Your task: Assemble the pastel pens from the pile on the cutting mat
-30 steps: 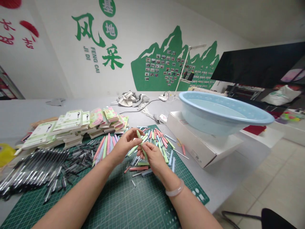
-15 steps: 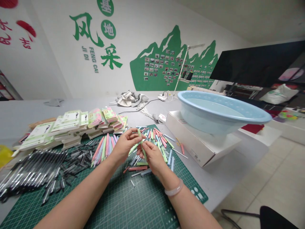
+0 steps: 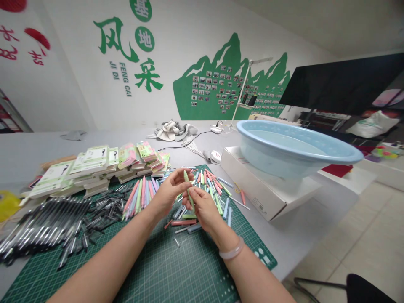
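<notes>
A light green pen [image 3: 186,176] stands tilted between my two hands above the green cutting mat [image 3: 164,269]. My left hand [image 3: 172,187] has its fingers closed around the upper end of the pen. Lower down, my right hand [image 3: 202,206] pinches the same pen near its middle and bottom. Beneath and behind the hands lies a loose pile of pastel pen parts [image 3: 217,189] in red, green and blue. To the left of my left hand, a row of coloured pens [image 3: 139,195] rests on the mat.
Black-and-clear pens [image 3: 47,227] and small black pen parts [image 3: 107,206] cover the mat's left side. Behind them, boxes [image 3: 91,160] are stacked. On the right, a blue basin [image 3: 284,168] stands on a white box [image 3: 261,198]. Grey cloths [image 3: 172,131] lie at the back.
Both hands stay in nearly the same place with the green pen between them. My left fingers shift slightly at its upper end. The piles look unchanged.
</notes>
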Tool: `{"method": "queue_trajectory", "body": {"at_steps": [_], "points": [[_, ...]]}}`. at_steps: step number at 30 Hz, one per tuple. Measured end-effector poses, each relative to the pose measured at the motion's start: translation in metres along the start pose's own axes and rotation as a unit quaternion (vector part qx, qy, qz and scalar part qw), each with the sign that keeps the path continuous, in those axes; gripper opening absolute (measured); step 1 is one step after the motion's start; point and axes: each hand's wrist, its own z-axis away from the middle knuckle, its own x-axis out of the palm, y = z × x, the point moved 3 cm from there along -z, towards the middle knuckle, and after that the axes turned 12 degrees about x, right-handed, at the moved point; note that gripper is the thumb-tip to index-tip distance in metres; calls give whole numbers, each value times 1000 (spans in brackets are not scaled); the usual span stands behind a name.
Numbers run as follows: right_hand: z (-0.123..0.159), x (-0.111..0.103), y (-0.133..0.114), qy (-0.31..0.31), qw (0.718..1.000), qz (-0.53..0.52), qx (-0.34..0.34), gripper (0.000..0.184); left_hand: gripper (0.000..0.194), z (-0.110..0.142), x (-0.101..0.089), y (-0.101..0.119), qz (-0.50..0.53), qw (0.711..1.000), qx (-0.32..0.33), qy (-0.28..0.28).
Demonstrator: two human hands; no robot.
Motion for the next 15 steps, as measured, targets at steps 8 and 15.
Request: {"method": "queue_trajectory", "body": {"at_steps": [8, 15], "points": [[8, 12, 0, -115, 982, -112, 102, 26, 24, -2, -11, -8, 26, 998, -53, 5], [6, 4, -3, -18, 997, -66, 28, 16, 20, 0, -8, -6, 6, 1000, -22, 14]]}}
